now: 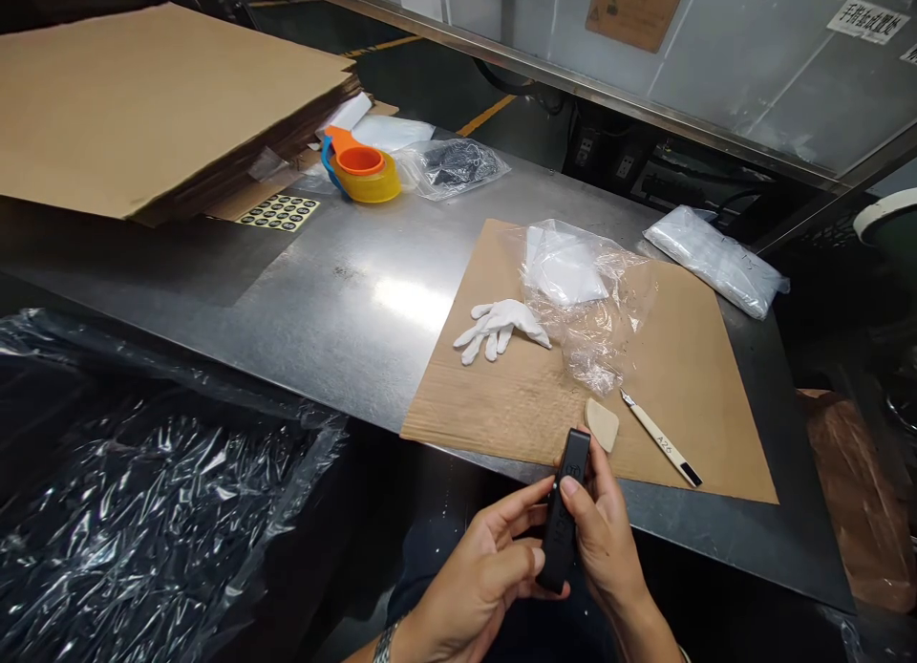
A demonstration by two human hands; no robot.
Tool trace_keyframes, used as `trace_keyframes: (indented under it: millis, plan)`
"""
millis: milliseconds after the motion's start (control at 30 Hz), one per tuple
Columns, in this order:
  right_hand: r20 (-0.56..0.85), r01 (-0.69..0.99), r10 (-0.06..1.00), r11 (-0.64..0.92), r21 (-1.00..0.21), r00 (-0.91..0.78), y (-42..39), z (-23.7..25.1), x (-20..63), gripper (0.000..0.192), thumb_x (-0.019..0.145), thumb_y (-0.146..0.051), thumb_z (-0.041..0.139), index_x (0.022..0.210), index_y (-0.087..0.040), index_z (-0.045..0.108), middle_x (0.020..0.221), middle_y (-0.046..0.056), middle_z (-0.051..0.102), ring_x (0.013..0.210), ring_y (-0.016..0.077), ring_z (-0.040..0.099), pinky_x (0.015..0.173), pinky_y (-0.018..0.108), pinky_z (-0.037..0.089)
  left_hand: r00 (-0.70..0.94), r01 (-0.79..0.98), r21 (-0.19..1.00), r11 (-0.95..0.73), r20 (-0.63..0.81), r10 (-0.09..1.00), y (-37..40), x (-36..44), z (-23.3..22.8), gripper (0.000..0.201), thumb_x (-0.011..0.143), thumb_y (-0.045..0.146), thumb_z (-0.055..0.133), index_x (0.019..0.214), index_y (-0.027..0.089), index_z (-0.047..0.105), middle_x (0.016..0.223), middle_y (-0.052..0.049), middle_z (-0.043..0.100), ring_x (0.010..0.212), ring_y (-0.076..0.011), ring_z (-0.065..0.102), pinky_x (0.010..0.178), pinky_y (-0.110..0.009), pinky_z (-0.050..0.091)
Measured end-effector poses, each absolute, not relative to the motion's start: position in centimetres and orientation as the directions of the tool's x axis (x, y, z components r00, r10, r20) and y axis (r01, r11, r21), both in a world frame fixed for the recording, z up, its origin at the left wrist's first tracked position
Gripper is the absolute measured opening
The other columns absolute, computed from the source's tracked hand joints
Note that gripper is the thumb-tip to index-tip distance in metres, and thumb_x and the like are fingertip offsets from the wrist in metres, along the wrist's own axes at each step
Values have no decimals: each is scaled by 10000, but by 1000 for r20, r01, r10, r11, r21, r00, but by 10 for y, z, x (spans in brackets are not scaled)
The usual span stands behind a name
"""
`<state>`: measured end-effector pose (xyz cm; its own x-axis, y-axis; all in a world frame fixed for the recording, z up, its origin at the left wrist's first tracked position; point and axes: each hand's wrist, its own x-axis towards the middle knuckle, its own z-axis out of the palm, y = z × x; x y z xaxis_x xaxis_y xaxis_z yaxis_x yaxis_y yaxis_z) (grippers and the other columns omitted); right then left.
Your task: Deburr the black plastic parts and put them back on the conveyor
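A slim black remote-like device (pixel 565 502) is held upright at the near edge of the metal table (pixel 344 290). My left hand (pixel 479 577) grips its lower end from the left. From the right, my right hand (pixel 608 539) wraps its side, thumb pressed on its face. Just beyond the device, on a brown cardboard sheet (pixel 501 395), lie a small beige eraser-like block (pixel 602 422) and a thin white craft knife (pixel 660 439).
A white glove (pixel 500 326) and a crumpled clear plastic bag (pixel 587 300) lie on the cardboard sheet. An orange and yellow tape dispenser (pixel 362 171), a sticker sheet (pixel 279 212), bagged items (pixel 716 260) and stacked cardboard (pixel 143 99) sit farther back. A bin lined with black plastic (pixel 143 510) is at the left.
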<state>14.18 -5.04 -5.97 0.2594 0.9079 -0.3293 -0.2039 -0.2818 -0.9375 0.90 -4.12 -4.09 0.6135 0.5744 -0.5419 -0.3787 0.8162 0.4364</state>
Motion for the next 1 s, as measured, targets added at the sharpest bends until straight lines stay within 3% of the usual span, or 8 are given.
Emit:
trace_keyframes:
  millis: [433, 633, 833, 1000]
  plan:
    - [-295, -132, 923, -269, -954, 247, -52, -61, 141, 703, 768, -439, 596, 1358, -214, 287, 1372, 77, 401, 1276, 224, 349, 1057, 359, 280, 554, -403, 407, 820, -604, 573, -45, 13, -43, 347, 764, 109, 570, 1088, 233, 590, 997, -61, 590, 771, -148, 556, 704, -383, 513]
    - [-359, -250, 895, -296, -922, 265, -52, -66, 143, 660, 745, -427, 624, 1315, -228, 358, 1329, 55, 441, 1243, 223, 376, 1037, 349, 296, 583, -396, 402, 825, -584, 565, -43, 12, -40, 340, 788, 163, 583, 1123, 215, 578, 1015, -73, 578, 819, -177, 569, 741, -417, 503]
    - [-479, -379, 840, -369, -849, 256, -51, -66, 145, 630, 702, -440, 663, 1246, -213, 440, 1084, 60, 571, 1022, 224, 517, 844, 322, 439, 601, -388, 389, 835, -581, 550, -41, 11, -35, 382, 787, 111, 548, 1160, 194, 562, 1071, -92, 556, 853, -193, 557, 772, -458, 489]
    - [-525, -431, 823, -401, -808, 217, -51, -66, 145, 563, 695, -453, 667, 1167, -209, 481, 976, 37, 579, 806, 152, 538, 692, 249, 448, 617, -378, 409, 830, -557, 556, -42, 11, -37, 408, 790, 105, 545, 1184, 207, 533, 1117, -95, 534, 888, -196, 541, 780, -462, 491]
